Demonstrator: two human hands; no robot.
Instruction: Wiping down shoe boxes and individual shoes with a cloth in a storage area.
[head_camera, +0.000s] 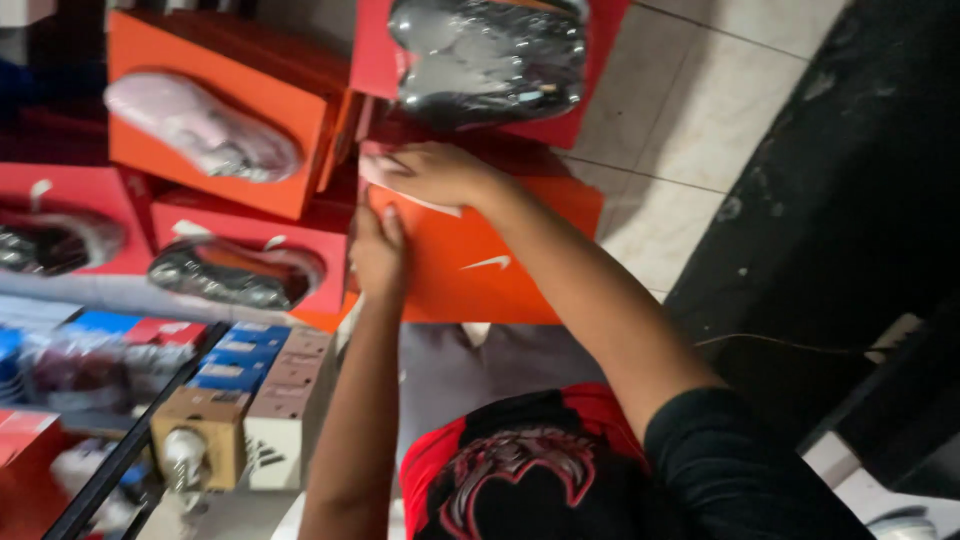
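An orange shoe box (490, 265) lies flat in the middle of the view, among other stacked boxes. My left hand (379, 250) grips its left edge, fingers curled over the side. At the box's far edge my right hand (436, 172) presses down, resting partly on a strip of white paper (398, 190) that sticks out there. My right arm, in a black sleeve, crosses over the box from the lower right. Part of the box is hidden under my forearm.
Orange and red shoe boxes surround it, with plastic-wrapped shoes on top: a pink one (200, 125), a black one (490, 60), a dark one (235, 272). Small blue and brown boxes (250, 375) stand lower left by a black shelf edge (120, 455). Pale floor tiles (700, 100) lie to the right.
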